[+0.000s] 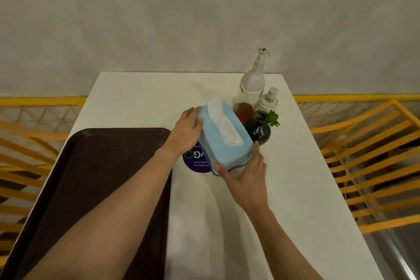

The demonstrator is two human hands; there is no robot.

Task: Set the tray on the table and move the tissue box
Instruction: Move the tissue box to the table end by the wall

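Note:
A light blue tissue box [218,141] with a white tissue sticking out of its top is held tilted above the white table [295,177]. My left hand [186,132] grips its far left end. My right hand [247,173] grips its near right corner from below. A dark brown tray [91,177] lies flat on the left half of the table, partly under my left forearm.
Behind the box stand a white pump bottle [253,79], a smaller white bottle [268,100], a brown bottle [244,110] and a dark round pot with a green plant [263,127]. A purple round sticker [195,161] is on the table. Yellow chairs [363,154] flank both sides.

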